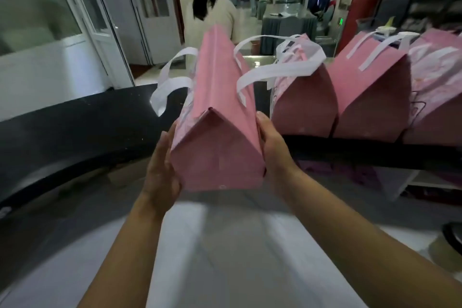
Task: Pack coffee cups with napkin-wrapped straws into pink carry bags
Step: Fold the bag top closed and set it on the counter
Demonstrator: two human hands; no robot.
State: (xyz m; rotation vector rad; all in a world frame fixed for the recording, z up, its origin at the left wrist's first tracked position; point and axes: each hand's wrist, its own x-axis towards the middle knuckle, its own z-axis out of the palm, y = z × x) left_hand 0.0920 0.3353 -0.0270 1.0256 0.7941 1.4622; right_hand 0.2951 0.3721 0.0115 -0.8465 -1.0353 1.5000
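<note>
A pink carry bag (217, 137) with white ribbon handles (170, 85) is held between my two hands above the near edge of the black counter (75, 122). My left hand (162, 167) presses flat against its left side. My right hand (273, 147) presses against its right side. The bag's narrow end faces me and its top is closed to a ridge, so whatever is inside is hidden. No cups or straws show.
Three more pink bags (303, 100) (370, 97) (435, 87) stand in a row on the counter to the right. A person in a light top (215, 15) stands beyond the counter with their back turned. A white surface (225, 245) lies below my arms.
</note>
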